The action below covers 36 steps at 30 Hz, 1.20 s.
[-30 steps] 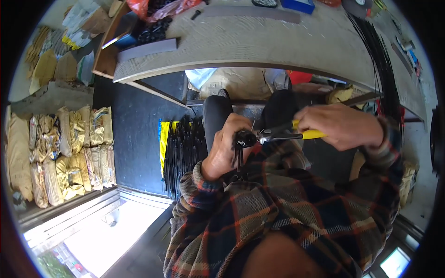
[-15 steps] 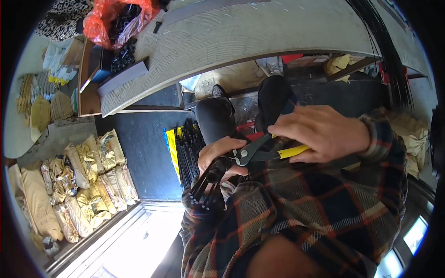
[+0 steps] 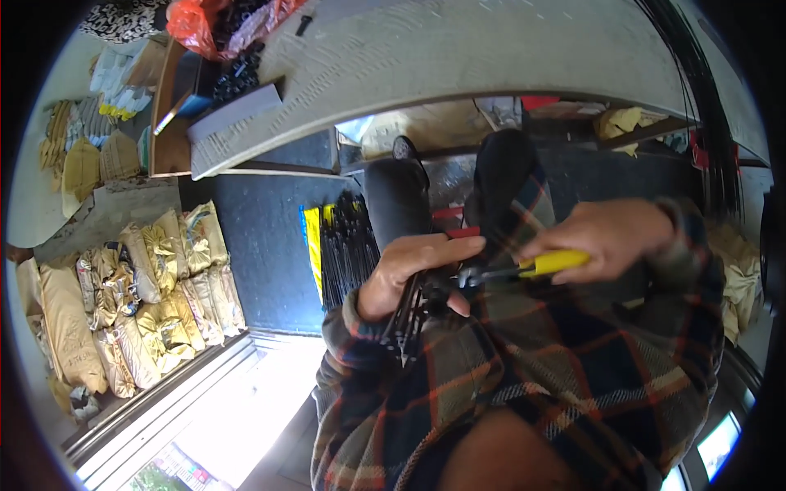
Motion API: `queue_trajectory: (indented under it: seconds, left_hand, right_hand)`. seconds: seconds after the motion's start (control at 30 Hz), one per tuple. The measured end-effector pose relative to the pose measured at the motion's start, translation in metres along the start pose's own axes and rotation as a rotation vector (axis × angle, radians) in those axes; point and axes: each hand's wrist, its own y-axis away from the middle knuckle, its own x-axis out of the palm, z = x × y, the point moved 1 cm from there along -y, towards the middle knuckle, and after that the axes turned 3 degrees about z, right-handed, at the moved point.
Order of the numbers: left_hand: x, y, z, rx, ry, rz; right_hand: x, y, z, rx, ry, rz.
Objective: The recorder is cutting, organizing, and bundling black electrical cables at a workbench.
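My left hand (image 3: 401,274) grips a small bundle of thin black rods (image 3: 403,331) over my lap, their tips pointing down toward my shirt. A dark end of the bundle shows by my fingers. Closed around yellow-handled cutting pliers (image 3: 561,262), my right hand (image 3: 610,233) is held to the right of it. The metal head of the pliers lies against or just beside the bundle's dark end; blur hides whether they touch. Something red (image 3: 464,232) shows just beyond my left fingers.
More black rods (image 3: 344,254) lie on a yellow sheet (image 3: 313,245) left of my legs. Wrapped packages (image 3: 164,286) fill the left side. A grey worktop (image 3: 458,57) spans the front, with a red plastic bag (image 3: 195,29) and black parts at its left. Long black strands (image 3: 712,123) hang at right.
My right hand and the pliers have swung rightward, and the pliers' handles look closer together. My left hand has turned, tilting the bundle. The whole view has shifted slightly.
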Motion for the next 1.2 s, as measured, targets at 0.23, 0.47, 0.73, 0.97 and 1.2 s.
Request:
queue_trajectory:
  seconds: [0.23,0.47,0.73,0.97,1.2]
  left_hand:
    - [0.012,-0.001,0.014,0.004,-0.023,-0.195]
    - [0.024,0.004,0.009,-0.233,-0.062,-0.408]
    - [0.023,0.013,0.019,-0.238,-0.006,-0.552]
    - [0.014,0.018,0.030,-0.108,0.011,-0.573]
    - [0.012,0.024,0.029,-0.070,0.010,-0.561]
  right_hand:
    - [-0.009,-0.007,0.015,0.006,0.269,-0.290]
    - [-0.003,-0.021,-0.004,0.017,1.017,-0.635]
    - [0.013,-0.038,-0.041,-0.043,0.738,-0.611]
    - [0.026,-0.093,-0.025,-0.218,-0.442,-0.780]
    - [0.013,-0.117,-0.024,-0.446,0.070,-0.948]
